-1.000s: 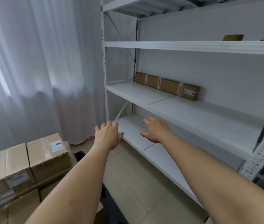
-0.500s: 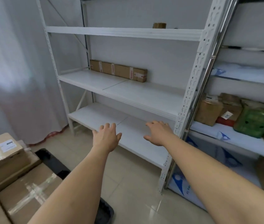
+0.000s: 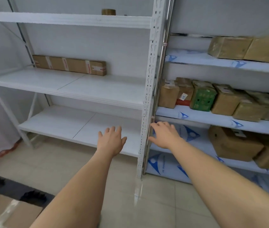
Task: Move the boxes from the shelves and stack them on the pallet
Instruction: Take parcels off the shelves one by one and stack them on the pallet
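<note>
My left hand (image 3: 112,140) and right hand (image 3: 165,135) reach out spread and hold nothing. The long flat box (image 3: 69,65) lies at the back of the white rack's (image 3: 148,89) middle shelf. It looks stiff and light, so I judge a grip near both ends best.

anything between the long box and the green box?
Head view: bare white shelf, then the perforated upright and a tan box separate the long box from the green box.

Single head-worn view, looking forward and down at the white shelving upright (image 3: 148,96) from close range; floor below it, stocked shelves to its right
</note>
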